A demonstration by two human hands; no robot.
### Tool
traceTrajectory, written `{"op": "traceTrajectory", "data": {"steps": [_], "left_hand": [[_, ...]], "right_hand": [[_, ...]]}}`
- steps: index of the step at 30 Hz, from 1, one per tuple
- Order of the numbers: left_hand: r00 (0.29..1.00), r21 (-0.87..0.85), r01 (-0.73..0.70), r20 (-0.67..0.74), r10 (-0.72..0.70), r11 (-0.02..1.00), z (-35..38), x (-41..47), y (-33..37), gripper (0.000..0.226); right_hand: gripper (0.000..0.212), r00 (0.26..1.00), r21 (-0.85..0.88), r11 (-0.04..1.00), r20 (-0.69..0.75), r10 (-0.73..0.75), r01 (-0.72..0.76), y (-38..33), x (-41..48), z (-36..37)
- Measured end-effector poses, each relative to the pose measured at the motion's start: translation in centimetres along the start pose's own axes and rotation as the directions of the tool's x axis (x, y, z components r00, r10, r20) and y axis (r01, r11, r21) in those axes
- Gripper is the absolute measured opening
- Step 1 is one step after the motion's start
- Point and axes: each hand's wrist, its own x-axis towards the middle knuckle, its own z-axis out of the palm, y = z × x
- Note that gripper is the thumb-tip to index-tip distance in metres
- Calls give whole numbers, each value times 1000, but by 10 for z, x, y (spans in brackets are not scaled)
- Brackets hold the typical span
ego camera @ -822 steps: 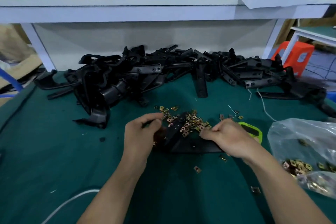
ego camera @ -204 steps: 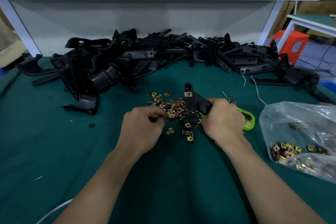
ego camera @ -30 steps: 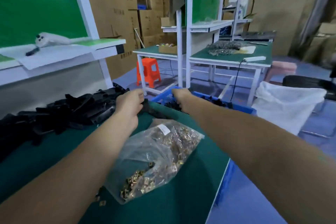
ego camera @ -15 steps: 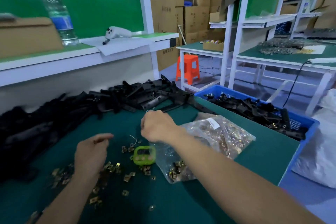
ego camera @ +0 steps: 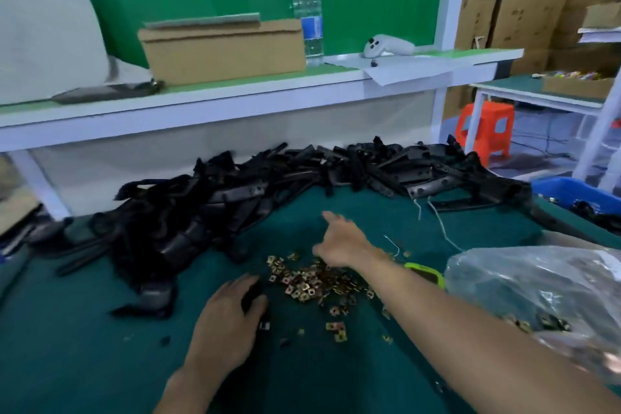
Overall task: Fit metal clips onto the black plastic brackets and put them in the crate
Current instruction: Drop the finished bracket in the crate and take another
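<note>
1. Plainly slack on the right hand (ego camera: 342,247): index finger stretched forward, other fingers loosely bent, gripping nothing.
2. Held above the far edge of the loose metal clips (ego camera: 316,282), index pointing toward the heap of black brackets (ego camera: 268,191).
3. Palm-down on the left hand (ego camera: 232,316), fingers bent over a dark blurred patch at the near-left edge of the clips; cannot tell whether gripping something or only resting.
4. Clips scattered in one brassy pile on the green desk (ego camera: 84,363), between the two hands, a few strays nearer the body.
5. Brackets piled in a long band along the back of the desk, from far left to far right, behind the clips.
6. Just right of the clips, partly hidden by the right forearm: a small green gadget (ego camera: 425,274).
7. Further right, lying on the desk: a clear plastic bag (ego camera: 544,286) with more clips inside.
8. Past the desk's right edge: a blue crate (ego camera: 571,190), black parts showing in it.
9. Above the heap: a white shelf (ego camera: 235,101) carrying a cardboard box (ego camera: 221,47), a water bottle (ego camera: 306,3) and a white controller (ego camera: 386,45).
10. Far right, on the floor: an orange stool (ego camera: 487,131).
</note>
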Motion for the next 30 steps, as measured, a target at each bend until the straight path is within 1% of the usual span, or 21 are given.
{"op": "traceTrajectory", "data": {"steps": [4, 7, 9, 11, 13, 14, 17, 19, 22, 23, 24, 25, 26, 27, 28, 29, 30], "left_hand": [[999, -30, -5, -44, 4, 1000, -2, -2, 8, 31], [998, -50, 7, -68, -10, 999, -6, -4, 6, 23], [995, -77, -3, -95, -4, 997, -9, -4, 5, 22], [994, -82, -11, -107, 2, 997, -10, -3, 6, 21], [993, -71, -4, -121, -5, 997, -9, -3, 8, 21], [992, -59, -4, -130, -3, 998, -8, -2, 8, 22], [990, -61, -12, -138, 4, 998, -6, 0, 9, 26], [991, -85, -12, -137, 0, 996, -7, 0, 9, 29], [992, -119, -14, -125, -1, 993, -7, -2, 9, 29], [993, -126, -15, -116, 0, 992, -8, -3, 9, 29], [994, -134, -16, -108, 2, 991, -9, -4, 8, 29], [995, -144, -14, -98, 0, 990, -10, -4, 8, 30], [996, -150, -12, -91, -1, 989, -11, -5, 8, 30], [996, -153, -12, -87, -1, 988, -13, -5, 8, 30], [997, -155, -11, -82, -2, 988, -14, -6, 8, 30], [997, -158, -9, -77, -3, 987, -15, -7, 9, 29], [997, -161, -8, -75, -5, 987, -16, -8, 9, 29]], "right_hand": [[96, 999, 3, 999, 15, -40, 40, -22, 19, 18], [101, 989, 3, 990, -11, -144, 144, -48, 33, 29], [99, 980, 94, 976, -12, -197, 197, -68, 43, 36], [94, 977, 248, 946, -7, -214, 209, -90, 56, 43], [85, 979, 374, 908, -10, -202, 191, -113, 67, 51], [81, 981, 392, 901, -17, -195, 186, -125, 72, 56], [77, 989, 345, 929, -1, -145, 137, -148, 85, 68], [68, 998, 394, 917, -6, -67, 63, -156, 90, 71], [58, 993, 488, 871, -57, 99, -58, -162, 96, 69], [51, 985, 526, 846, -83, 150, -84, -161, 98, 68], [43, 977, 584, 803, -75, 199, -119, -160, 99, 64], [33, 970, 654, 740, -38, 239, -156, -158, 101, 61], [21, 965, 726, 657, 36, 261, -204, -155, 100, 57], [14, 959, 786, 567, 112, 261, -246, -153, 98, 53], [16, 953, 821, 502, 155, 260, -270, -150, 93, 46], [17, 954, 842, 469, 164, 251, -268, -146, 90, 39], [15, 961, 858, 459, 129, 243, -232, -142, 86, 29]]}}
